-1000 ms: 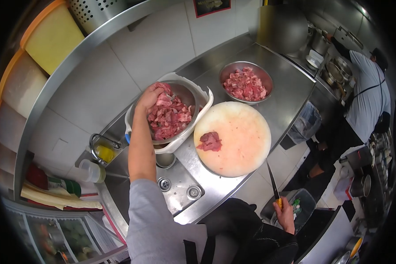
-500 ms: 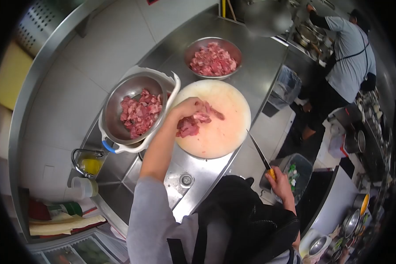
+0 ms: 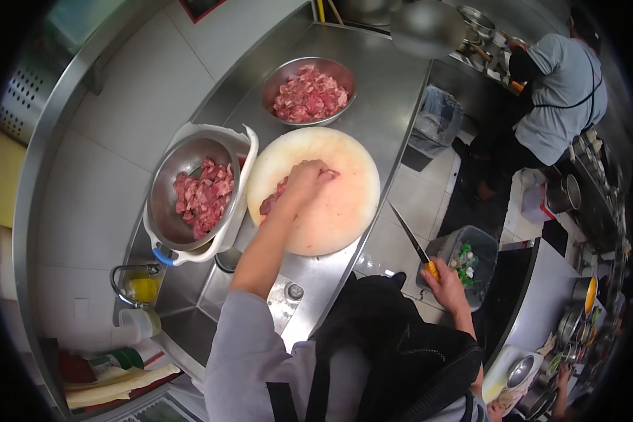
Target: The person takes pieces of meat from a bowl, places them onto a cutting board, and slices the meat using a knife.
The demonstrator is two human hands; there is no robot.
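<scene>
My left hand [image 3: 307, 184] is closed over raw meat on the round white cutting board [image 3: 344, 218]. The fingertips, partly hidden, press on a strip of meat [image 3: 328, 174]. More meat [image 3: 269, 202] shows beside the wrist, at the board's left side. Off the counter's edge, my right hand [image 3: 449, 287] grips the yellow handle of a knife [image 3: 411, 235], whose blade points up and left toward the board. A metal bowl of cut meat [image 3: 311, 93] stands beyond the board. To the left, another metal bowl [image 3: 163, 190] with cut meat rests in a white plastic tub [image 3: 243, 193].
A sink [image 3: 207, 302] with a faucet [image 3: 119, 281] lies at the near left. Below the knife hand is a bin [image 3: 485, 278] with green and white scraps; another lined bin [image 3: 432, 130] stands farther off. A co-worker [image 3: 559, 98] stands at the far right. Another person's hand [image 3: 563, 376] shows lower right.
My left hand has shifted right across the board and now covers more of the meat. My right hand still holds the knife off the counter's edge. The whole view has shifted slightly.
</scene>
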